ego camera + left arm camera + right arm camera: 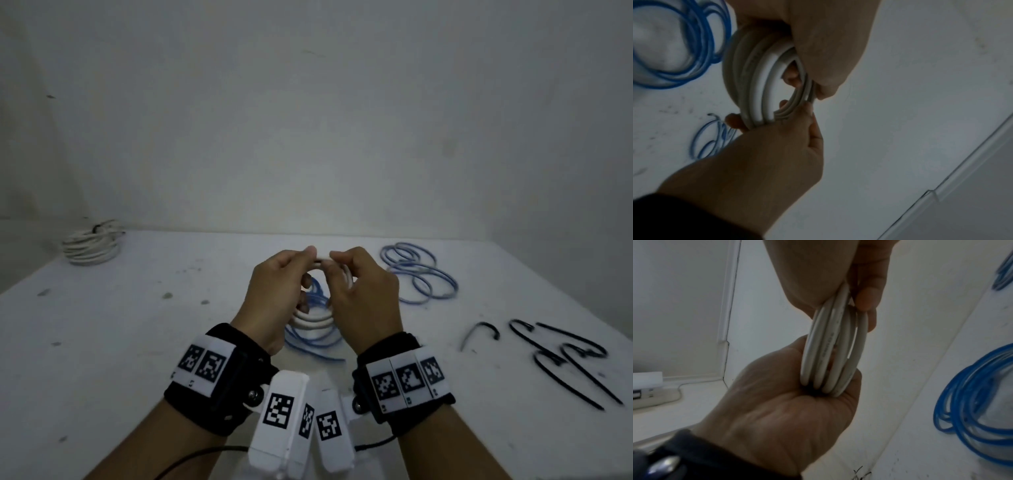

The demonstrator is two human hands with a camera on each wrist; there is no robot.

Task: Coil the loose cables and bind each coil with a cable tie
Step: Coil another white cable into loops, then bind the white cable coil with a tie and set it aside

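A white cable coil (313, 320) of several loops is held upright above the table's middle, between both hands. My left hand (284, 284) grips its left side, thumb on top; in the left wrist view my left hand (766, 154) curls round the coil (756, 81). My right hand (363, 294) grips the right side; in the right wrist view my right hand (787, 402) clamps the coil's (830, 353) loops in its palm. Several black cable ties (565, 356) lie on the table at the right.
A loose blue cable (315, 342) lies on the table under the hands, another blue cable (418, 274) at the back right. A tied white coil (92, 246) sits at the back left corner. A white power strip (653, 395) lies beyond the table edge.
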